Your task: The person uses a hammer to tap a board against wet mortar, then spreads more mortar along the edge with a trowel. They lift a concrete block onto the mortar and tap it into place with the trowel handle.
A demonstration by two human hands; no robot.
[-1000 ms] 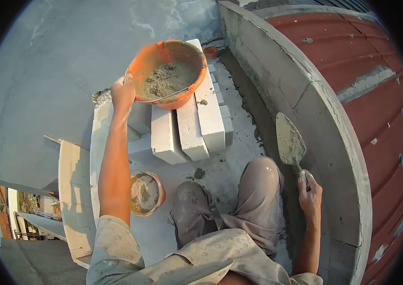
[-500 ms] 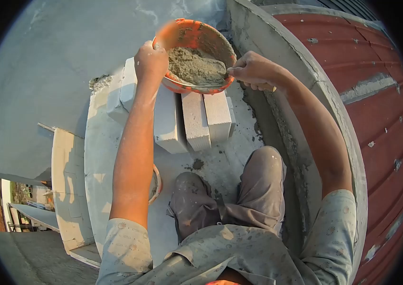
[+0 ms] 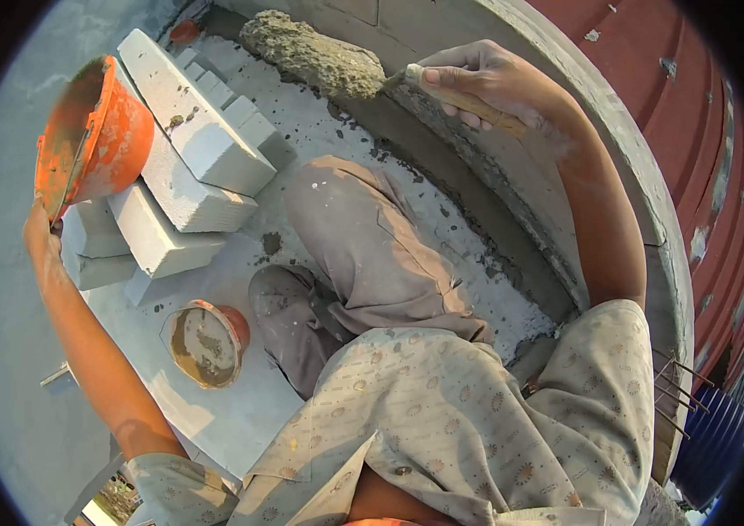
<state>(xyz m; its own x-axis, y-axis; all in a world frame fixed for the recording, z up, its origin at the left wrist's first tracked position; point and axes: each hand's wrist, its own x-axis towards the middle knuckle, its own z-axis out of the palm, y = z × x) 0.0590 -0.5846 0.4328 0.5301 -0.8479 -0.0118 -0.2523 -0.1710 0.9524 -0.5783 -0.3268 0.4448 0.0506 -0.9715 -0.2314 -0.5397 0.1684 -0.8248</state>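
My left hand grips the rim of an orange bucket, which is tilted on its side with its mouth turned left. The bucket's outer wall is smeared with mortar and rests against the stacked white blocks. My right hand is closed around the wooden handle of a trowel, held beside the grey parapet wall. A long heap of wet mortar covers the trowel's blade, which is hidden beneath it.
White lightweight blocks are stacked at left of my knees. A smaller bucket with greyish slurry stands on the floor by my left leg. The curved parapet borders the right side, a red metal roof beyond. Rebar ends stick out at lower right.
My left hand has swung the bucket left and tipped it. My right hand has lifted the trowel out of the bucket, loaded with mortar, toward the parapet. The view has turned right.
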